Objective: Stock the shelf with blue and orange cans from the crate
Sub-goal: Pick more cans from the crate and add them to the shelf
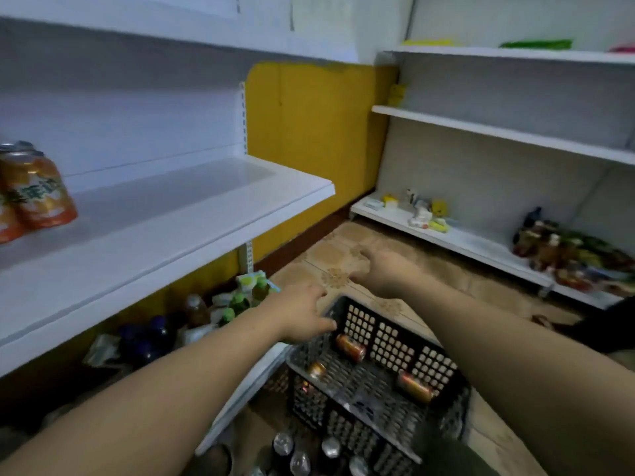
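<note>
**Reaching for the crate, both hands empty**

Both arms stretch over the black crate [388, 341] on the floor; left hand [302, 314] hovers at its left rim, fingers spread, holding nothing; right hand [381, 273] hangs beyond the far rim, blurred, fingers loosely bent, seemingly empty; three orange cans [350, 347] lie sideways inside; stocked cans [34, 194] stand on the shelf [206, 214], far left; pickup step, I'd say; next, dip a hand in and wrap a lying can.

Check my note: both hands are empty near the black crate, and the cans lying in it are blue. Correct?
No: the head view shows the cans in the crate are orange, not blue. The left hand and right hand are empty.
</note>
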The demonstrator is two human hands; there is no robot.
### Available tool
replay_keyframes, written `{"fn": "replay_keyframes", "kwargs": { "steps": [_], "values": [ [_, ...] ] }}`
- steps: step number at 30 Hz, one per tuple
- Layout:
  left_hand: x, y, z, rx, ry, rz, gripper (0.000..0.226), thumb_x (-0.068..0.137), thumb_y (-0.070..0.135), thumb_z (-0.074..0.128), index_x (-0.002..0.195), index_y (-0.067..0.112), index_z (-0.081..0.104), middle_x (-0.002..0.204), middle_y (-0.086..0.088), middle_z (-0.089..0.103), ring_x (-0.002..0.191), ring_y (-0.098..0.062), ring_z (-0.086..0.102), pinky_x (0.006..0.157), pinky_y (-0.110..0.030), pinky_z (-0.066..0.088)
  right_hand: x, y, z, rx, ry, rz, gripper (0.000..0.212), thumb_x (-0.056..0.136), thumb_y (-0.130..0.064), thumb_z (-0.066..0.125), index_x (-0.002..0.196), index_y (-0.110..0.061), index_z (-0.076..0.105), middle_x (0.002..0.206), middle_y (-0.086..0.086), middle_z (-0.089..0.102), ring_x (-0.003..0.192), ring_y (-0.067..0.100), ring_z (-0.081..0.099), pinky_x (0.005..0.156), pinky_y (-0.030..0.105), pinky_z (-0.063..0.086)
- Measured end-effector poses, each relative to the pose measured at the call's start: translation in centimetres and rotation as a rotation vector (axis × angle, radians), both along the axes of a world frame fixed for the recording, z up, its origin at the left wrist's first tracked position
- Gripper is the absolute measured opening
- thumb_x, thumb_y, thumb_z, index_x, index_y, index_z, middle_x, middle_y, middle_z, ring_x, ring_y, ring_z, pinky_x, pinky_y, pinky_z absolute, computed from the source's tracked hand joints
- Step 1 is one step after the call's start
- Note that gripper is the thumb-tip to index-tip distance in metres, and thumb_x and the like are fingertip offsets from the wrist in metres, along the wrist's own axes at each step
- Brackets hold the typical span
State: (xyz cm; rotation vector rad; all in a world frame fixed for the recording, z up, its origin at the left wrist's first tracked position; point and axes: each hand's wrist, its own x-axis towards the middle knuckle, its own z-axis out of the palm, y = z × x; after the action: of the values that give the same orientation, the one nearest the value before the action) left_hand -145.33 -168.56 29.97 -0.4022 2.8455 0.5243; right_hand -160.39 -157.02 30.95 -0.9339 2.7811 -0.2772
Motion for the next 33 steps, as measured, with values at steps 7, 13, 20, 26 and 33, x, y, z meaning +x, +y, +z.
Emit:
{"fn": "replay_keyframes", "kwargs": {
  "steps": [7,13,20,26,33],
  "values": [
    [-6.9,2.5,-10.4,0.085,-0.251,-0.09,0.081,0.086,0.058,0.055,0.15,0.02,0.022,0.155,-0.006,0.024,0.136,-0.027,0.034,0.108,-0.042,0.036,-5.0,9.3,-8.3,0.127,-0.197,-0.234,0.071,0.094,-0.051,0.051,0.152,-0.02,0.025,0.154,0.006,0.035,0.136,0.026,0.039,0.108,0.037,0.036],
    [-12.3,2.3,-19.8,0.174,-0.394,-0.082,0.083,0.084,0.056,0.059,0.15,0.018,0.025,0.156,-0.007,0.023,0.138,-0.027,0.033,0.11,-0.039,0.034,-9.7,13.2,-17.3,0.251,-0.382,-0.329,0.056,0.094,-0.047,0.054,0.139,-0.016,0.041,0.132,0.009,0.054,0.112,0.025,0.056,0.09,0.033,0.048],
    [-22.7,4.8,-30.3,0.221,-0.528,-0.08,0.082,0.084,0.051,0.063,0.15,0.019,0.025,0.157,-0.006,0.023,0.138,-0.026,0.033,0.11,-0.035,0.034,-15.8,16.2,-30.4,0.298,-0.539,-0.429,0.058,0.093,-0.047,0.055,0.139,-0.014,0.04,0.126,0.011,0.054,0.104,0.027,0.057,0.086,0.036,0.05],
    [-31.6,8.0,-39.8,0.282,-0.557,-0.101,0.081,0.083,0.045,0.067,0.148,0.018,0.028,0.154,-0.007,0.031,0.135,-0.026,0.038,0.106,-0.034,0.036,-21.2,17.8,-41.3,0.131,-0.719,-0.651,0.054,0.091,-0.037,0.061,0.137,-0.015,0.042,0.125,0.01,0.056,0.102,0.022,0.055,0.085,0.033,0.046],
    [-36.7,10.6,-49.6,0.419,-0.578,-0.002,0.077,0.083,0.033,0.07,0.147,0.024,0.029,0.147,-0.005,0.041,0.126,-0.025,0.047,0.091,-0.031,0.04,-25.8,17.6,-52.2,-0.01,-0.894,-0.994,0.047,0.096,-0.029,0.058,0.134,-0.005,0.047,0.13,0.017,0.055,0.117,0.031,0.055,0.102,0.038,0.044]
  ]
}}
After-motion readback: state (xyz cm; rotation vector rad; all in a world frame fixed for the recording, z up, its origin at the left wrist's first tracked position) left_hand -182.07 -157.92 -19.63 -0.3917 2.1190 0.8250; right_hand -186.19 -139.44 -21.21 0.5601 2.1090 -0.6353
